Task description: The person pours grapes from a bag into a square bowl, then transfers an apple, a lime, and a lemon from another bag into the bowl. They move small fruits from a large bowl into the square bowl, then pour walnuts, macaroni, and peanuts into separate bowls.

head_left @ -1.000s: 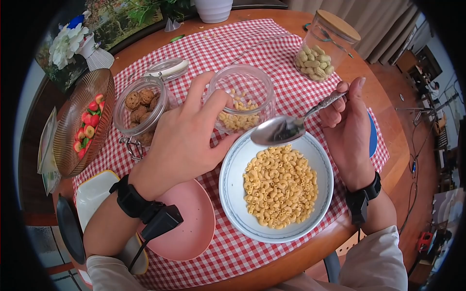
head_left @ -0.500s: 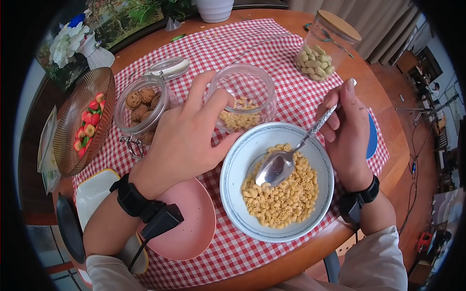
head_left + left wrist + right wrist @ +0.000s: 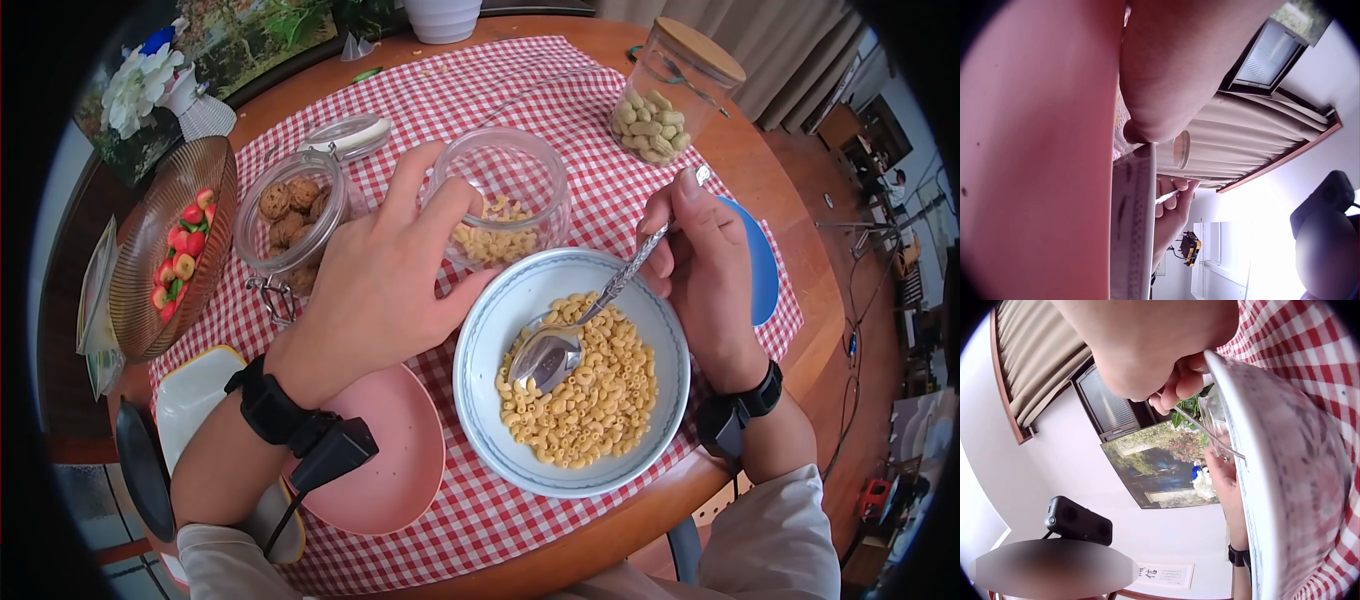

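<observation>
My right hand (image 3: 705,275) holds the patterned handle of a metal spoon (image 3: 548,358) between thumb and fingers, over the right rim of a blue-white bowl (image 3: 468,400). The spoon's head dips into dry elbow macaroni (image 3: 600,425) in that bowl. My left hand (image 3: 375,275) lies across the table with fingers spread. Its fingertips reach the side of an open glass jar (image 3: 500,137) with some macaroni at the bottom, while its thumb is right at the bowl's rim. In the right wrist view the spoon handle (image 3: 1207,430) slants down over the bowl's edge.
A pink plate (image 3: 390,480) sits left of the bowl, below my left forearm. Beyond are a clip-top jar of walnuts (image 3: 290,205), an amber dish (image 3: 135,300) with small red fruits and a lidded jar of peanuts (image 3: 650,130). A blue plate (image 3: 765,270) shows behind my right hand.
The spoon has come down from above the bowl's far side into the macaroni, toward its left part. My right hand has shifted slightly left with it. My left hand stays in place.
</observation>
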`<state>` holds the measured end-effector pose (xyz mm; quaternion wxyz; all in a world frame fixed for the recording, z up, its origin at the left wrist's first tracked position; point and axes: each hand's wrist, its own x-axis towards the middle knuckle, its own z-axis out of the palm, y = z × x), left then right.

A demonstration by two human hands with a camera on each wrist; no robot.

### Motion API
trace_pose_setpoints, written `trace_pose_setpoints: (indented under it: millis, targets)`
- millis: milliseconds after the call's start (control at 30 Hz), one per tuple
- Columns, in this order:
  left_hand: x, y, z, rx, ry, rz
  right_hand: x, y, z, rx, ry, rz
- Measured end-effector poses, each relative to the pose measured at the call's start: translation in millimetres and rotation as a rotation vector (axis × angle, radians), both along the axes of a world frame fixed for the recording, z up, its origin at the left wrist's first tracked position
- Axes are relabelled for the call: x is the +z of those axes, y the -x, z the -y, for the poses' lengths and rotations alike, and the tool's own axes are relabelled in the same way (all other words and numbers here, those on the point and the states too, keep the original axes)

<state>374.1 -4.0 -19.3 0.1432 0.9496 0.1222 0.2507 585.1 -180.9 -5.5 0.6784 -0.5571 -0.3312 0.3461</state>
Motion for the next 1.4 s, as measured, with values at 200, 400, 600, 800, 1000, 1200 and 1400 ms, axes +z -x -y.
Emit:
trace_pose_setpoints:
  millis: [200, 400, 600, 800, 1000, 1200, 1400]
  targets:
    - [7.7, 1.5, 4.5, 0.043, 0.095, -0.089, 0.0, -4.5, -0.1, 0.066, 0.006, -0.064]
    - [6.9, 1.5, 3.6, 0.039, 0.079, -0.073, 0.7, -6.0, -2.2, 0.058, -0.014, -0.228]
    - [6.5, 2.0, 2.8, 0.042, 0.079, -0.082, -4.7, -15.6, -3.8, 0.056, -0.096, -0.395]
    - [5.3, 0.8, 2.5, 0.014, 0.047, -0.046, -6.7, -23.7, -6.1, -0.105, -0.248, -0.491]
    - [6.0, 1.8, 2.8, 0.04, 0.071, -0.087, -7.9, -22.2, -3.0, -0.01, -0.221, -0.473]
    - [2.6, 0.9, 0.9, 0.025, 0.046, -0.053, -0.7, -6.5, -3.1, -0.106, -0.181, -0.016]
    - [1.1, 1.3, 1.5, 0.008, 0.021, -0.012, 0.4, 0.1, 2.5, 0.119, -0.09, 0.065]
